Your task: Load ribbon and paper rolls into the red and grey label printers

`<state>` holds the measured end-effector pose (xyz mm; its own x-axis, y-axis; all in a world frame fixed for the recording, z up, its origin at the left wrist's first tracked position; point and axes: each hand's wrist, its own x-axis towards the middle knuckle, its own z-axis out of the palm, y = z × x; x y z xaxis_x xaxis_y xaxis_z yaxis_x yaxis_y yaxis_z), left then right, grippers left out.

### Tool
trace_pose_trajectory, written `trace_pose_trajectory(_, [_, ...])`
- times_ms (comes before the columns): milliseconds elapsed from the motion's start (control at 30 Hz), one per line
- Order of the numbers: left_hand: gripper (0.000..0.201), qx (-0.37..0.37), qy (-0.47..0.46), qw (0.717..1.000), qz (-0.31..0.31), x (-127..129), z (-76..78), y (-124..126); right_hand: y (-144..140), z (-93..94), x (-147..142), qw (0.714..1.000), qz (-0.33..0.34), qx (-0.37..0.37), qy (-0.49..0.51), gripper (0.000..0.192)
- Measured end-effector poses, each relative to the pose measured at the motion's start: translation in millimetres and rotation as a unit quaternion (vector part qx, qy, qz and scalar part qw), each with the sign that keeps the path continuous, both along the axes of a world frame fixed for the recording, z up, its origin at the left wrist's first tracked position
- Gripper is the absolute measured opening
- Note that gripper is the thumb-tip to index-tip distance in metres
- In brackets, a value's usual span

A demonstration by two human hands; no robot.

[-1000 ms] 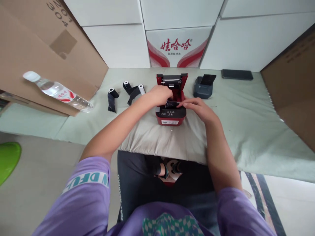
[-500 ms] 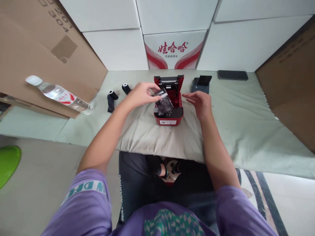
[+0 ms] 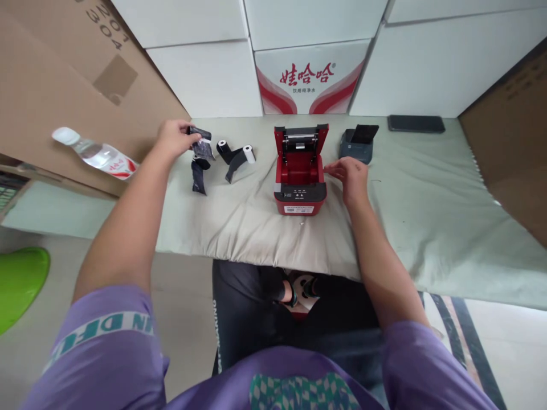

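"What is the left hand [image 3: 173, 139] doing?"

"Its thumb and fingers are pinched on a dark roll [image 3: 201, 141] with a shiny loose end, between nine and ten o'clock from the red printer [image 3: 301, 196]. A black roll [image 3: 199, 177] lies just below it; I can't tell whether they touch."

"And the right hand [image 3: 351, 173]?"

"At three o'clock, right beside the printer's wall, fingers bent and close together. The palm is hidden, so I can't tell whether they grip or touch anything."

"How does the printer stand?"

"Upright on the cloth [image 3: 256, 228], lid raised at twelve o'clock, red inside showing."

"What else is near?"

"Two rolls joined by a black strip [image 3: 236, 163] towards ten o'clock, and a small blue printer [image 3: 356, 152] at two."
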<state>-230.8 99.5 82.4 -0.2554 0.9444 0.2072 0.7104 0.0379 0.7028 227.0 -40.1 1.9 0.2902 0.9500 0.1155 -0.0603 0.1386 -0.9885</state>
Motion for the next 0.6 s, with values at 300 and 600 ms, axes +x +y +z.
trace_pose_trajectory(300, [0.031,-0.192,0.275,0.942,0.005,13,-14.0,50,5,-6.3,-1,0.999,0.011,0.013,0.034,0.020])
trace_pose_trajectory(600, [0.061,-0.114,0.349,0.929,-0.049,39,-3.5,21,7,-7.5,0,0.999,-0.004,0.029,0.026,0.026])
